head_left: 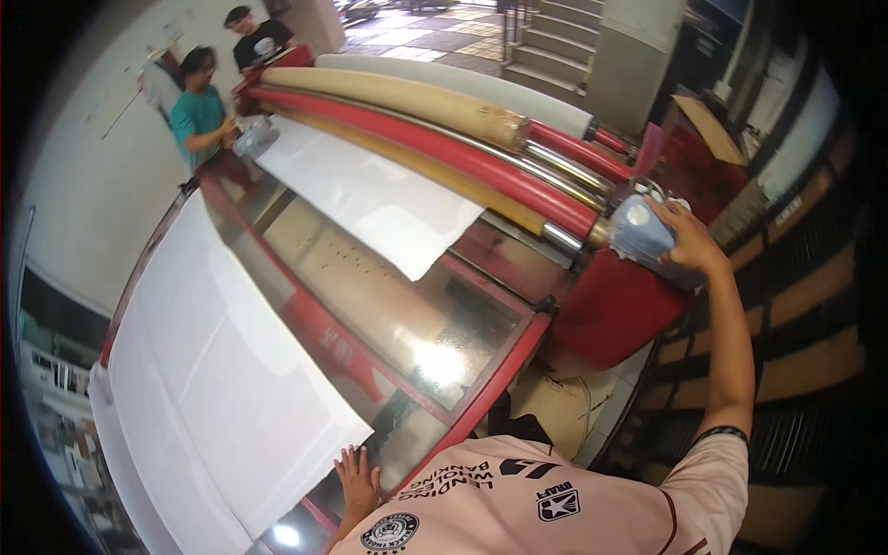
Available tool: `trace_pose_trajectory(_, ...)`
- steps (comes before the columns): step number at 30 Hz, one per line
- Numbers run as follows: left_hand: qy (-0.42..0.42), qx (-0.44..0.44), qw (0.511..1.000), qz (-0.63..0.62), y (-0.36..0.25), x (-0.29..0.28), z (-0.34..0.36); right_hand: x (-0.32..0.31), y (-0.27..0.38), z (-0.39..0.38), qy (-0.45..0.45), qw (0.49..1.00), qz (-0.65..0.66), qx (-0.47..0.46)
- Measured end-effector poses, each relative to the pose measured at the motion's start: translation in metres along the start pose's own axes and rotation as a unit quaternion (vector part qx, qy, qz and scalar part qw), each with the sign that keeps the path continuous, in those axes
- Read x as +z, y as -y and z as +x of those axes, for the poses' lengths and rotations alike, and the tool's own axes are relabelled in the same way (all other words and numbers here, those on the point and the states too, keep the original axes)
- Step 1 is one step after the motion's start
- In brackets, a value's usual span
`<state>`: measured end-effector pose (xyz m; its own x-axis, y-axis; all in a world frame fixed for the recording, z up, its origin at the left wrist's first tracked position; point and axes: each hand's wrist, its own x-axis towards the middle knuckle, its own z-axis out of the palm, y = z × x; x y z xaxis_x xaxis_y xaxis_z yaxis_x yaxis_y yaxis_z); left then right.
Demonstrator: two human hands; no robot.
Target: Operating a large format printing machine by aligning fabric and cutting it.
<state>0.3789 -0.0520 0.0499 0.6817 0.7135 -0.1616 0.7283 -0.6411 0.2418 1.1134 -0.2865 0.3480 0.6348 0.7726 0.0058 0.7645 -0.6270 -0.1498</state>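
My left hand (pixel 358 476), fingers spread, touches the near corner of a white sheet (pixel 213 361) lying across the red-framed table (pixel 499 384). My right arm reaches out to the roller machine's near end. There my right hand (pixel 684 236) grips a box-like part covered in bluish clear plastic (pixel 640 229), with thumb and fingers apart around its edge. What lies under the plastic is hard to make out. A second white sheet (pixel 370 199) comes out flat beneath the red roller (pixel 425 143), its near end loose over the table.
At the machine's far end a person in a teal shirt (pixel 196 116) has a hand at another plastic-covered part (pixel 255 136). A person in black (pixel 259 42) stands behind. A tan roll (pixel 398 92) lies along the machine. Dark slatted racks (pixel 777 407) stand at right; steps (pixel 553 51) rise beyond.
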Motion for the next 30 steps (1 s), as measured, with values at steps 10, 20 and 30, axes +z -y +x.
trace_pose_trajectory(10, -0.17, -0.301, 0.938, 0.022, 0.067, 0.032, -0.075, 0.093, 0.129, -0.019, -0.34, 0.937, 0.065, -0.043)
trace_pose_trajectory(20, -0.209, -0.281, 0.937, 0.015, 0.072, 0.031, -0.077, 0.353, 0.35, -0.106, 0.245, 0.961, 0.04, -0.12)
trace_pose_trajectory(30, -0.227, -0.281, 0.932, -0.006, 0.075, 0.03, -0.081, 0.363, 0.359, -0.102, 0.268, 0.957, -0.07, -0.087)
